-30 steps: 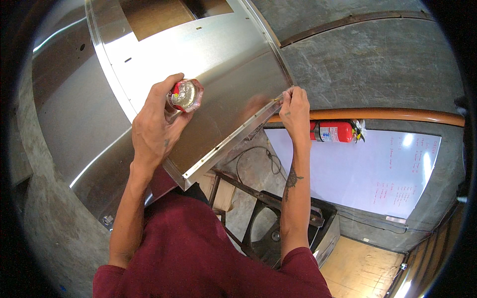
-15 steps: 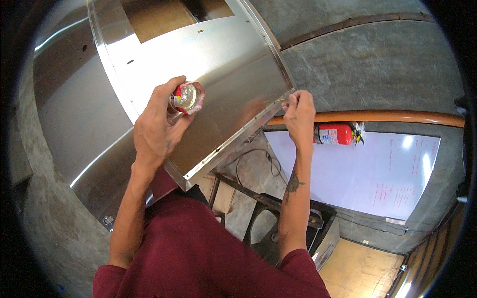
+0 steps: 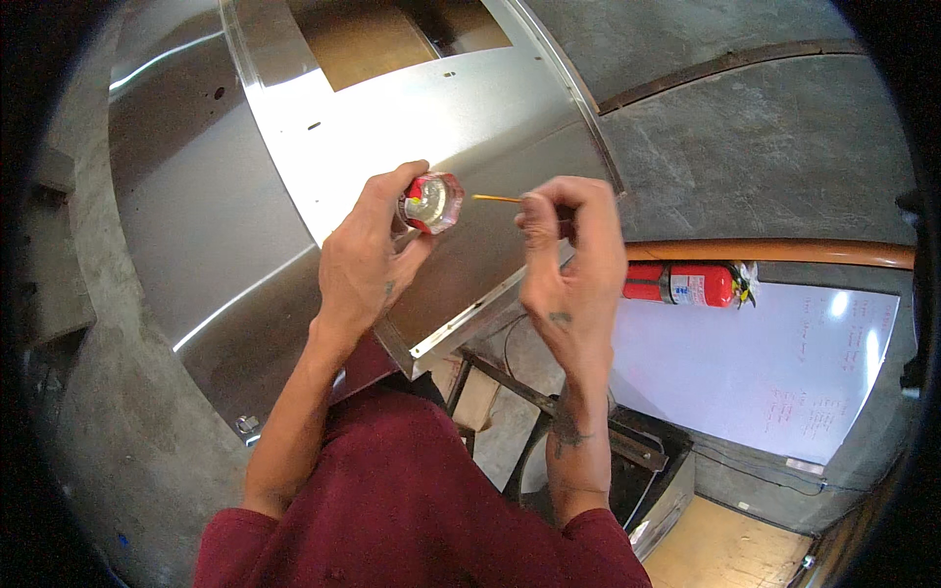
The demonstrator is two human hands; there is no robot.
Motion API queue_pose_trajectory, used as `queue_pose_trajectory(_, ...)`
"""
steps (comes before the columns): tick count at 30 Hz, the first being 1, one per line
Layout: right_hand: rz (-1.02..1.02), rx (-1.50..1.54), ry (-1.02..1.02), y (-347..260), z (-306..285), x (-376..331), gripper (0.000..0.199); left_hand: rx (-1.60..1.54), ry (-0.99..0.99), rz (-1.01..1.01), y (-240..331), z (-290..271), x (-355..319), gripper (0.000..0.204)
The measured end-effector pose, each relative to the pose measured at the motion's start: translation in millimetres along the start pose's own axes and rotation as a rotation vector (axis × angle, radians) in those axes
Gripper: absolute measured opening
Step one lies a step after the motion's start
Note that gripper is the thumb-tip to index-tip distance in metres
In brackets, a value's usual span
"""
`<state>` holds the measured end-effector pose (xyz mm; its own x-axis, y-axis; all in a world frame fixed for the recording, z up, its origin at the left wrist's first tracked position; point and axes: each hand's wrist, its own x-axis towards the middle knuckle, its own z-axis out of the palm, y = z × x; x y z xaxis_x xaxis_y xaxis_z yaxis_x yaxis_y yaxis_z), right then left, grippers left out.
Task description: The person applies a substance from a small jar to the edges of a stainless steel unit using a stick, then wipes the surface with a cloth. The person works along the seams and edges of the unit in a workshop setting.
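Observation:
My left hand is wrapped round a small clear jar with a red label, its round open-looking end tilted toward me. Pale, see-through contents glint inside. To its right, my right hand pinches a thin yellow stick; the stick's tip points at the jar, a small gap away from it. Whether the tip bears bristles or padding is too small to tell. Both hands are over a shiny bent sheet-metal panel, which has a folded flange with small holes along its near right edge.
The panel has a rectangular cutout at its far side. A red fire extinguisher hangs below an orange pipe, beside a whiteboard. Below my right arm stands a black metal frame. A wooden board lies at lower right.
My right hand has left the panel's flanged edge and come up and inward, bringing the stick close to the jar. My left hand still holds the jar; the whole view has shifted somewhat.

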<state>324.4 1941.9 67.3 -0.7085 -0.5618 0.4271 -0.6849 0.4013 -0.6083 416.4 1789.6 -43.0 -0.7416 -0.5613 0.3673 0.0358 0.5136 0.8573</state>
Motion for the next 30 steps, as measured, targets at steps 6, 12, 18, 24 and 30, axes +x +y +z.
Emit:
queue_pose_trajectory(6, -0.103, -0.091, -0.081, -0.1, 31.9, 2.8, 0.013, -0.016, -0.023, -0.037, 1.1, -4.1, -1.1, 0.066)
queue_pose_trajectory(12, -0.090, -0.055, -0.076, 6.1, 37.5, 0.5, 0.014, -0.007, -0.005, 0.003, -2.7, -0.5, -0.6, 0.068)
queue_pose_trajectory(18, 0.038, 0.057, 0.071, 14.2, -9.1, 4.8, 0.012, 0.004, -0.011, -0.031, -5.7, -1.7, -3.1, 0.069)
queue_pose_trajectory(24, 0.241, 0.023, 0.268, 96.3, -72.3, 36.4, 0.017, 0.018, 0.030, 0.015, -9.3, 2.3, -2.0, 0.068)
queue_pose_trajectory(30, 0.195, -0.391, 0.068, 211.9, -93.5, 30.0, 0.018, 0.036, 0.050, 0.072, -12.4, 8.2, -1.1, 0.069)
